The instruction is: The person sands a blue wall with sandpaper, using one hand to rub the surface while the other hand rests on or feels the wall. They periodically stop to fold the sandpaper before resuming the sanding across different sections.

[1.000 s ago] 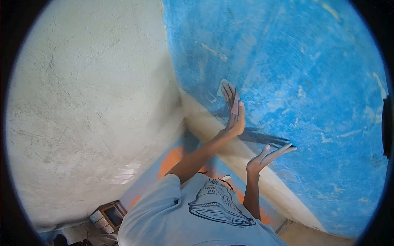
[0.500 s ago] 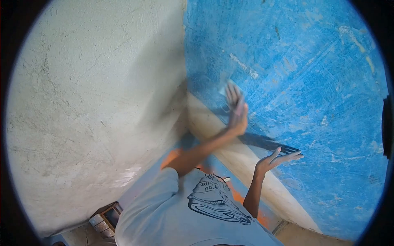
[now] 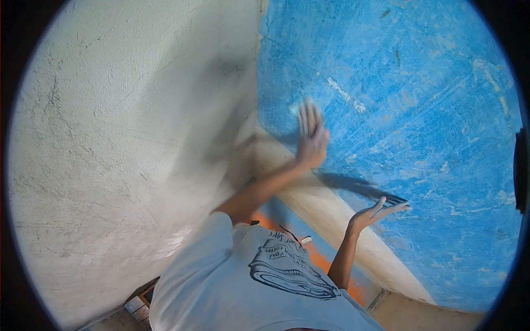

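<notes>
My left hand (image 3: 313, 135) lies against the blue wall (image 3: 408, 132), fingers pointing up and pressed together over a pale flat sheet (image 3: 296, 109) that looks like sandpaper. Only the sheet's edge shows beside the fingertips, and motion blurs both. Lower on the right, my right hand (image 3: 376, 214) is held open, fingers stretched to the right and thumb raised. Its fingertips are at the blue wall and nothing is in it. Pale dust coats its fingers. The blue surface is scuffed with whitish scratches and patches.
A rough off-white wall (image 3: 121, 127) meets the blue one at a corner on my left. A cream ledge (image 3: 331, 212) slopes along the blue wall's base. Beneath it is an orange-and-blue surface (image 3: 320, 256). A box-like wooden item (image 3: 138, 308) is partly visible at lower left.
My left hand has shifted slightly left and up across the blue wall with the pale sheet. My right hand stays nearly in place. The view has turned a little to the left.
</notes>
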Tool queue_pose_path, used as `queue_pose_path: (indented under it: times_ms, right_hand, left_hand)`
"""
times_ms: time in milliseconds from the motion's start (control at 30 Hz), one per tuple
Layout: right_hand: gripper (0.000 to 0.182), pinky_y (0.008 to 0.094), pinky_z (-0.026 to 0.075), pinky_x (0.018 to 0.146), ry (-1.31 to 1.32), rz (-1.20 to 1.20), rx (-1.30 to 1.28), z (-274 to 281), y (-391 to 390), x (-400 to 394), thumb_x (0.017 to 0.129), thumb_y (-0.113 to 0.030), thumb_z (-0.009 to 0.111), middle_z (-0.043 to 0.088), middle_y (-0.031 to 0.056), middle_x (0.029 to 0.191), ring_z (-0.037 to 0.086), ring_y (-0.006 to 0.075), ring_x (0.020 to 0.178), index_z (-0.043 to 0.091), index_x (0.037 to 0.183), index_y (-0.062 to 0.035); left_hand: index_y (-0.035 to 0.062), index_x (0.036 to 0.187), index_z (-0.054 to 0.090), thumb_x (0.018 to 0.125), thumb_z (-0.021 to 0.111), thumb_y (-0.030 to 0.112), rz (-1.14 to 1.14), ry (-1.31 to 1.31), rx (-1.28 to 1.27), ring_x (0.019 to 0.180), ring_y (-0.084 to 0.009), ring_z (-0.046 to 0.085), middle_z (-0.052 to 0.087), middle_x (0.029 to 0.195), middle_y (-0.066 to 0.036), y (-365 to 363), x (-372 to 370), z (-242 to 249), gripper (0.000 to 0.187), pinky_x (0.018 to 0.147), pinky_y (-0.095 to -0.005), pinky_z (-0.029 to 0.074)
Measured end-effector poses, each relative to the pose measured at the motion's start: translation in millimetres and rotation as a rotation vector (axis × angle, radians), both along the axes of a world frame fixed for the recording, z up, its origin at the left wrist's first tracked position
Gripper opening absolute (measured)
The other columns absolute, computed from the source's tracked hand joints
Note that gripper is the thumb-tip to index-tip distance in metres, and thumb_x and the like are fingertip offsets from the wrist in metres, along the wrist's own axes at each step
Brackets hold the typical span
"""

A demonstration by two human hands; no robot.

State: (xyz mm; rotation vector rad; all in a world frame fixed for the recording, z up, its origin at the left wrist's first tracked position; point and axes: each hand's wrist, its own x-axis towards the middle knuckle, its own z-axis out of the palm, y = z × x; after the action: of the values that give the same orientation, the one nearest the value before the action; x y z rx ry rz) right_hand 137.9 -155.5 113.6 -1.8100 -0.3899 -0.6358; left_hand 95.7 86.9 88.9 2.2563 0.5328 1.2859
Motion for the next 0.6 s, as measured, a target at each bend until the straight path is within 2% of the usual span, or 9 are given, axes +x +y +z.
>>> queue_pose_path:
  times_ms: [67,100,133,167,233,300,400,533,600]
  right_hand:
    - [0.083,0.0609,0.0,0.125,0.05,0.033,0.006,4.0,-3.9,-7.8,0.108,-0.056,0.037,-0.015,0.0176,0.171,-0.01,0.0371,0.159,0.0,0.167,-0.0105]
    - [0.083,0.0608,0.0,0.126,0.077,0.047,0.013,4.5,-4.0,-11.9,0.108,-0.056,0.037,-0.016,0.0176,0.171,-0.01,0.037,0.159,0.0,0.167,-0.0107]
    - [0.083,0.0607,0.001,0.126,0.083,0.043,0.009,1.7,-3.1,-13.4,0.108,-0.056,0.037,-0.016,0.0178,0.171,-0.01,0.0369,0.159,0.0,0.167,-0.0109]
    - [0.083,0.0606,0.001,0.126,0.085,0.039,0.004,-2.3,-1.4,-12.8,0.108,-0.056,0.036,-0.016,0.018,0.171,-0.01,0.0368,0.159,0.0,0.167,-0.0112]
    - [0.082,0.0606,0.001,0.126,0.088,0.021,-0.008,-3.9,2.9,-14.2,0.108,-0.057,0.036,-0.016,0.0182,0.171,-0.01,0.0366,0.159,0.0,0.167,-0.0115]
    - [0.083,0.0608,0.001,0.126,0.083,0.004,-0.015,-2.4,14.3,-16.9,0.108,-0.057,0.036,-0.016,0.0181,0.171,-0.01,0.0366,0.159,0.001,0.167,-0.0117]
    - [0.084,0.0602,0.001,0.126,0.112,-0.028,-0.016,-4.6,18.8,-13.2,0.107,-0.058,0.037,-0.016,0.0182,0.171,-0.01,0.0369,0.159,0.001,0.167,-0.0113]
    - [0.086,0.0584,0.002,0.126,0.123,0.032,-0.053,-3.3,3.5,-15.2,0.106,-0.059,0.038,-0.017,0.0178,0.171,-0.009,0.0369,0.159,-0.001,0.166,-0.0113]
    - [0.088,0.0575,0.002,0.127,0.142,0.048,-0.039,-5.9,2.5,-14.6,0.106,-0.059,0.039,-0.017,0.0177,0.171,-0.009,0.0368,0.159,-0.003,0.166,-0.0106]
  left_hand:
    - [-0.0126,0.16,0.005,0.111,0.021,0.037,0.115,-0.224,-0.029,0.154,-0.0541,-0.009,-0.006,0.166,-0.037,49.3,-4.1,59.7,0.071,0.123,-0.0636,-0.002]
    - [-0.0124,0.16,0.006,0.112,0.02,0.037,0.012,-0.262,-0.215,0.154,-0.0532,-0.01,-0.006,0.166,-0.036,66.8,-5.5,81.1,0.071,0.123,-0.0632,-0.003]
    - [-0.0121,0.16,0.006,0.112,0.02,0.038,-0.093,-0.301,-0.402,0.154,-0.0523,-0.01,-0.006,0.166,-0.036,75.7,-5.8,91.4,0.071,0.123,-0.0628,-0.003]
    - [-0.0122,0.16,0.006,0.112,0.02,0.039,-0.014,-0.32,-0.322,0.155,-0.0519,-0.009,-0.006,0.166,-0.036,70.2,-2.8,88.9,0.071,0.124,-0.0615,-0.002]
    - [-0.0124,0.16,0.006,0.112,0.019,0.039,0.146,-0.356,-0.164,0.155,-0.0512,-0.009,-0.006,0.167,-0.036,37.4,7.1,76.8,0.072,0.125,-0.0588,-0.001]
    - [-0.0127,0.159,0.008,0.112,0.016,0.041,0.046,-0.197,-0.166,0.155,-0.0506,-0.01,-0.006,0.166,-0.036,-23.0,6.8,13.5,0.072,0.125,-0.0589,-0.001]
    - [-0.0133,0.159,0.007,0.112,0.018,0.037,-0.095,-0.068,-0.176,0.155,-0.0498,-0.01,-0.007,0.167,-0.036,-42.4,5.1,-54.6,0.07,0.124,-0.0602,-0.003]
    - [-0.0135,0.159,0.003,0.112,0.019,0.041,0.168,-0.265,-0.165,0.156,-0.0484,-0.011,-0.008,0.167,-0.035,53.3,-6.3,77.7,0.074,0.124,-0.0596,-0.006]
    - [-0.0128,0.159,0.002,0.112,0.019,0.043,0.206,-0.251,-0.166,0.156,-0.0478,-0.012,-0.009,0.167,-0.035,69.4,-3.5,106.6,0.075,0.125,-0.0589,-0.006]
